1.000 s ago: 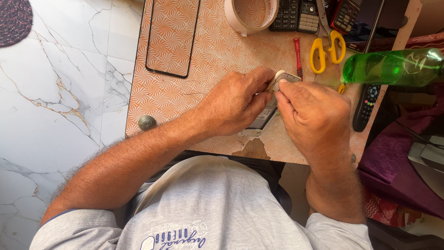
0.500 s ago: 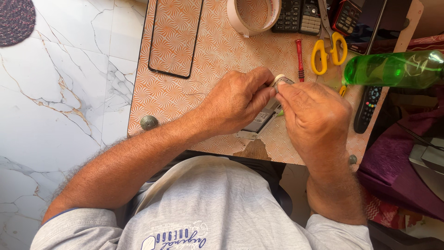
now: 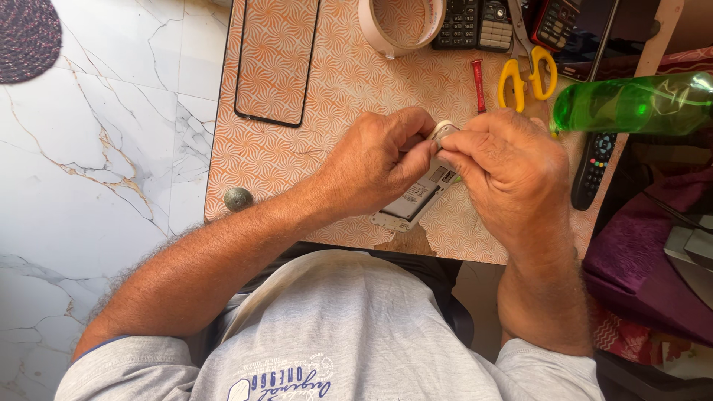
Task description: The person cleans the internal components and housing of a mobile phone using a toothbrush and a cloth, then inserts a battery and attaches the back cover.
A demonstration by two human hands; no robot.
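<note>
Working over a small patterned table [image 3: 297, 160], the person has both hands closed around an opened phone [image 3: 414, 199] that lies tilted under and between them, its back cover off and its labelled inside facing up. The left hand [image 3: 375, 165] pinches the phone's upper end with thumb and fingertips; the right hand [image 3: 512, 174] curls over the same end, fingers pressed on a small pale part [image 3: 443, 129] at the top edge, though what exactly it grips is hidden. The phone looks light and stiff, a thin plastic shell, likely fragile at the exposed inside, so the long side edges seem the safest hold. Beyond the left hand lies a black-rimmed glass panel [image 3: 275, 63], thin and surely brittle. Past the knuckles sit a tape roll [image 3: 401, 26], two keypad phones [image 3: 475, 24], yellow scissors [image 3: 526, 74] and a red tube [image 3: 478, 83]. Right of the right hand lie a green bottle [image 3: 631, 104] and a remote [image 3: 592, 168].
</note>
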